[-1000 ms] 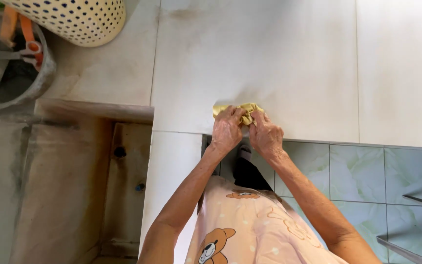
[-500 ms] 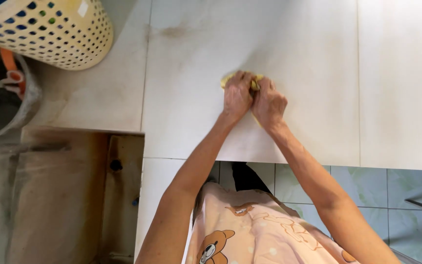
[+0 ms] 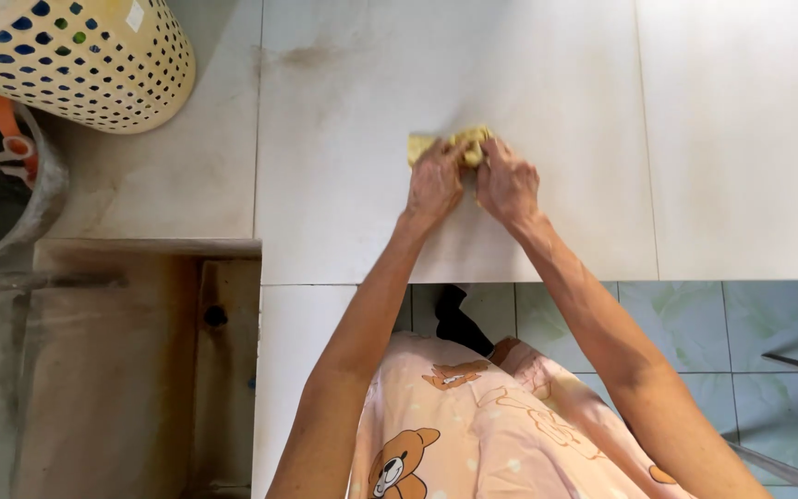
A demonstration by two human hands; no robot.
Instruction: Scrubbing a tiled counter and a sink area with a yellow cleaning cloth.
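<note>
- Hands: left hand (image 3: 434, 181) and right hand (image 3: 507, 182) side by side, both clamped on yellow cloth (image 3: 445, 144)
- Cloth bunched under fingertips, pressed on white tile surface (image 3: 353, 111)
- Perforated yellow basket (image 3: 76, 55) far left of left hand

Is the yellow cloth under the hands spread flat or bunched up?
Bunched up: the yellow cloth shows as a crumpled wad, pressed on the pale tiled counter by the left hand and right hand.

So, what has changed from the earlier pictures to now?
Both hands, left hand and right hand, have pushed the yellow cloth further away from the body across the white counter. The grip stays the same: both hands press on the cloth. The perforated basket stays at the counter's far left.
</note>
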